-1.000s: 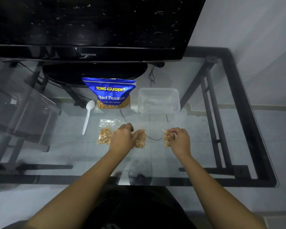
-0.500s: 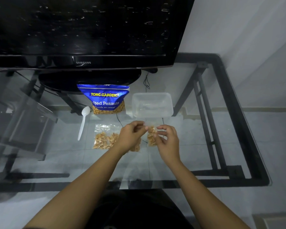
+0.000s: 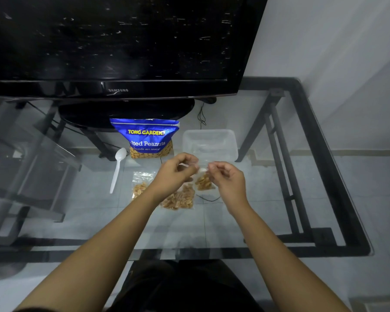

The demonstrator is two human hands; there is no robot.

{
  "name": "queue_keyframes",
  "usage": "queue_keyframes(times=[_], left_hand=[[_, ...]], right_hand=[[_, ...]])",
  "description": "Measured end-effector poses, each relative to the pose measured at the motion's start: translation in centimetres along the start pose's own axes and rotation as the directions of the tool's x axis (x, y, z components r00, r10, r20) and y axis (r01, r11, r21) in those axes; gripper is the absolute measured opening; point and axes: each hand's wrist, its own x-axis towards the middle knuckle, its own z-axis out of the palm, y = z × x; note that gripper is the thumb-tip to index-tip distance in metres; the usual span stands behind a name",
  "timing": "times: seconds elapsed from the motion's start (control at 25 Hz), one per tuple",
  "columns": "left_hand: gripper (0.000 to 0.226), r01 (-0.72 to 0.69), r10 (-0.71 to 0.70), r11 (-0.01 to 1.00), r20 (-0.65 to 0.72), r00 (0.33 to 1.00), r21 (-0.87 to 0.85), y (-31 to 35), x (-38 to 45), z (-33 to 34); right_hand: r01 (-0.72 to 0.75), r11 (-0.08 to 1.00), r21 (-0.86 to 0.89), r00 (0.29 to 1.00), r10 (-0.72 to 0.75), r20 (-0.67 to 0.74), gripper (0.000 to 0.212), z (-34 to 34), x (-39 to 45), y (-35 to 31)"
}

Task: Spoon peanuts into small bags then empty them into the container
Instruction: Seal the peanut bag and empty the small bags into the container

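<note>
Small bag of peanuts — between left hand and right hand, pinched.

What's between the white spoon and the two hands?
Head view: a small bag of peanuts lies flat on the glass table, right of the spoon, partly under the left hand.

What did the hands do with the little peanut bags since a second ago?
The left hand let go of the bag on the table and joined the right hand; both now pinch the top of the small bag, lifted before the container. Spoon and blue pouch stayed.
</note>
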Motion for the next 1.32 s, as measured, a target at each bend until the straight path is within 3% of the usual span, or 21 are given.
queue_keyframes(times=[0.12,0.24,0.44,0.56,0.6,0.68,0.76,0.8,0.88,1.0,1.08,1.2,1.24,1.32], left_hand=[[0.009,-0.159,0.166,0.952,-0.004,0.986,0.262,0.4,0.2,0.1],[0.009,-0.215,0.234,0.887,0.003,0.972,0.408,0.6,0.5,0.4],[0.009,-0.149,0.17,0.883,-0.007,0.985,0.446,0.0,0.6,-0.5],[0.01,-0.115,0.135,0.881,-0.011,0.991,0.458,-0.2,0.6,-0.7],[0.01,-0.089,0.116,0.902,-0.039,0.992,0.423,-0.3,0.5,-0.8],[0.013,0.009,0.0,0.984,-0.052,0.999,0.18,-0.9,0.0,-1.0],[0.025,0.153,-0.147,0.988,0.12,0.982,-0.038,-1.6,-0.8,-0.2],[0.027,0.186,-0.177,0.982,0.177,0.968,-0.036,-2.2,-1.2,0.5],[0.021,0.208,-0.203,0.978,0.139,0.969,-0.025,-3.2,-1.9,2.0],[0.022,0.214,-0.212,0.977,-0.072,0.975,0.014,-4.4,-2.0,3.7],[0.03,0.196,-0.166,0.959,-0.153,0.974,0.203,-5.0,-1.8,4.4],[0.038,0.087,-0.022,0.782,-0.112,0.993,0.618,-5.7,-1.6,5.3],[0.038,0.041,0.034,0.726,-0.095,0.995,0.687,-5.8,-1.5,5.1],[0.035,0.008,0.122,0.713,-0.135,0.983,0.701,-5.5,-0.6,4.0]], right_hand=[[0.03,0.999,-0.038,1.0,-0.03,-0.003,0.015,0.2,0.1,-0.4],[0.08,0.987,-0.139,0.996,-0.086,-0.037,0.019,0.4,0.0,-0.7],[0.101,0.969,-0.227,0.988,-0.125,-0.092,0.008,-0.3,0.4,-0.6],[0.077,0.97,-0.233,0.991,-0.1,-0.086,0.012,-0.7,0.4,-0.1],[0.051,0.977,-0.208,0.992,-0.073,-0.099,0.014,-0.8,0.4,0.1],[-0.051,0.996,-0.071,0.991,0.041,-0.125,0.011,-1.1,0.6,0.4],[-0.199,0.974,0.111,0.977,0.207,-0.056,0.006,-1.2,0.6,0.4],[-0.258,0.952,0.164,0.965,0.263,-0.011,0.006,-1.1,0.7,0.6],[-0.298,0.941,0.159,0.954,0.301,0.006,0.005,-0.9,0.8,1.5],[-0.23,0.965,-0.127,0.969,0.214,-0.124,0.008,-1.0,1.6,3.3],[-0.207,0.917,-0.342,0.972,0.155,-0.175,0.018,-1.0,2.0,4.5],[-0.238,0.777,-0.583,0.971,0.187,-0.148,0.033,-1.0,2.5,5.5],[-0.232,0.73,-0.643,0.973,0.171,-0.156,0.037,-1.0,2.6,5.6],[-0.15,0.703,-0.696,0.978,0.001,-0.21,0.034,-1.5,3.0,5.4]])
